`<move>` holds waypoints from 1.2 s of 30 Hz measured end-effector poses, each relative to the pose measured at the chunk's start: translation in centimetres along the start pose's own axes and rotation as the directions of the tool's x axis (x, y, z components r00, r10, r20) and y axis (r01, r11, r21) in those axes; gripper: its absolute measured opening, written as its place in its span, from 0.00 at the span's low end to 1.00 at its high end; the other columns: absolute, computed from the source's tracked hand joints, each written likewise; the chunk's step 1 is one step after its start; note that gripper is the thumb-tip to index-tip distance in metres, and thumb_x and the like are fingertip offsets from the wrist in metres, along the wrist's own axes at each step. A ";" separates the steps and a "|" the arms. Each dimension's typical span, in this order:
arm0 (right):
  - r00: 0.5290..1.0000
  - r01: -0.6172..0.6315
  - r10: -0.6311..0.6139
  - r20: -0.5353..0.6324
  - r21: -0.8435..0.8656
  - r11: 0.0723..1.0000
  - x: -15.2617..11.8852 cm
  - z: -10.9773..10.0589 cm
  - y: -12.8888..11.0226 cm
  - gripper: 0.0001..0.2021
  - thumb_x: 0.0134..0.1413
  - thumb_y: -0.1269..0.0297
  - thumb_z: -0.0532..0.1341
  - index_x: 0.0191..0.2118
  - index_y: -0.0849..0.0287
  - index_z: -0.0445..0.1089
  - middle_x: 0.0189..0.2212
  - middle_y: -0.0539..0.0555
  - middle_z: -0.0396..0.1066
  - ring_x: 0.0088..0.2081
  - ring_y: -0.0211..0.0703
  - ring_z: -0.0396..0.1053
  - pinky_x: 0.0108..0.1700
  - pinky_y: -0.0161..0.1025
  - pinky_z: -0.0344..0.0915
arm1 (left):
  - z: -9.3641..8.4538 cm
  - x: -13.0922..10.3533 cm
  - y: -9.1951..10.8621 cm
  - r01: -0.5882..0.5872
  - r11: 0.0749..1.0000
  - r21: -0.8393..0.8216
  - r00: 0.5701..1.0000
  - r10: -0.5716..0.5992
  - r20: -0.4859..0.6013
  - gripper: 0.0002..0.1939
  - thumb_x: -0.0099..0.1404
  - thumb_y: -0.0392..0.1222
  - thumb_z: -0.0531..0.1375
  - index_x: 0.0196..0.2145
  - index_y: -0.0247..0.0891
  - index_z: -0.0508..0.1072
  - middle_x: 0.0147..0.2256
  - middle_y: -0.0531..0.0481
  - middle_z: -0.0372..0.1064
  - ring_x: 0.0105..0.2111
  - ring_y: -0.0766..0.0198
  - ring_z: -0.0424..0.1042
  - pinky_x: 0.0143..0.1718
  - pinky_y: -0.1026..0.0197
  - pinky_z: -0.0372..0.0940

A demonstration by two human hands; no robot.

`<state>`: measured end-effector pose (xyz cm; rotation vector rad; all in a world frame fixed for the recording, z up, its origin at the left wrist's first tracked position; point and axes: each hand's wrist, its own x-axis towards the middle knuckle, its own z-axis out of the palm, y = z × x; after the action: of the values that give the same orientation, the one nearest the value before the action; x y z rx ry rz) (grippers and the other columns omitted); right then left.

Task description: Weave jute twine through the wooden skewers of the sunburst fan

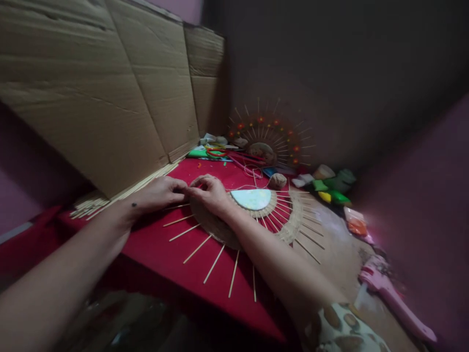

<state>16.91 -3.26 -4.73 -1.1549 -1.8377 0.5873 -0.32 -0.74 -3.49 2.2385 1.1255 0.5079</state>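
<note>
A round woven disc [220,230] with thin wooden sticks radiating from it lies on a red cloth [161,244]. Its pale circular centre [252,199] is partly wrapped in jute twine. My left hand [161,193] and my right hand [210,193] meet at the disc's far left edge, fingers pinched together on the twine there. My right forearm crosses over the disc. A ball of jute twine [277,181] sits just beyond the disc.
Flattened cardboard [110,98] leans along the left, with a bundle of sticks [88,203] at its foot. A finished sunburst piece with orange beads [269,139] stands at the back. Red-handled scissors [216,152], coloured packets [331,190] and a pink glue gun [388,293] lie at right.
</note>
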 end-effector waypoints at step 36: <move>0.997 -0.009 0.005 0.083 0.041 0.999 -0.8 -1.2 0.0 0.06 0.52 0.69 0.62 0.25 0.61 0.69 0.22 0.47 0.65 0.28 0.33 0.63 0.32 0.30 0.59 | 0.9 0.8 -1.3 -0.230 0.961 0.156 0.966 0.245 -0.084 0.14 0.61 0.50 0.56 0.30 0.37 0.74 0.29 0.52 0.71 0.31 0.64 0.67 0.35 0.64 0.60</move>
<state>18.11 -4.05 -4.40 -1.1250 -1.8831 0.6832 -0.14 0.28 -4.91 2.5176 0.9736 0.6646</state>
